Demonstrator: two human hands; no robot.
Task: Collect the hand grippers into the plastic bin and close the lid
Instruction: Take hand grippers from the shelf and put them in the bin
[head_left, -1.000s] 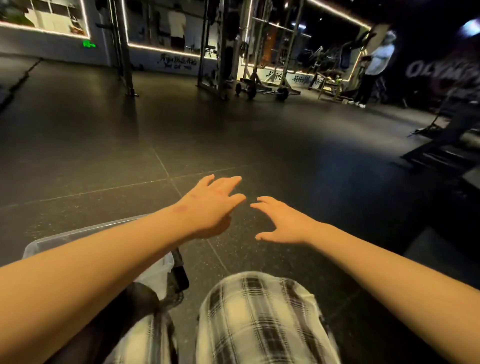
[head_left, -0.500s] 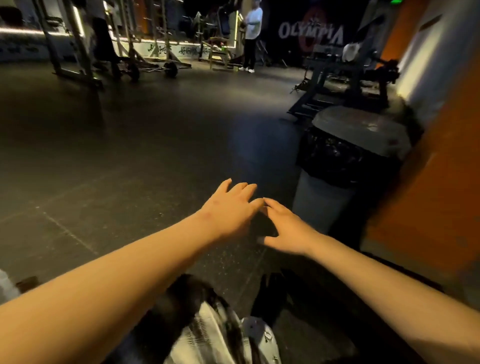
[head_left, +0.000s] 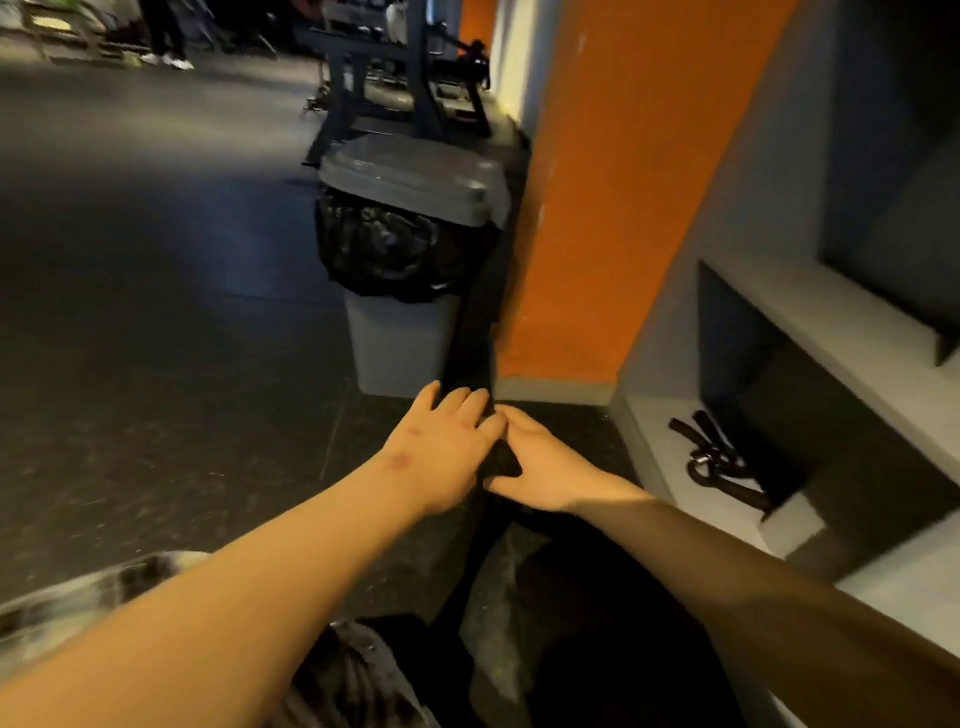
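Black hand grippers (head_left: 719, 460) with metal springs lie in a heap on the bottom ledge of a grey wall shelf at the right. My left hand (head_left: 447, 449) and my right hand (head_left: 543, 467) are stretched out in front of me over the floor, fingers straight and fingertips touching each other, holding nothing. The hands are well left of the hand grippers. The plastic bin is out of view.
A grey trash can (head_left: 410, 260) with a black bag and a grey lid stands ahead beside an orange pillar (head_left: 623, 182). The grey shelf (head_left: 841, 332) runs along the right. Gym machines (head_left: 384, 67) and a person's legs (head_left: 163, 36) are far back.
The view has swung right: the clear plastic bin seen a second ago left the frame, and the trash can, pillar and shelf with hand grippers came in. My hands closed together until the fingertips touch.
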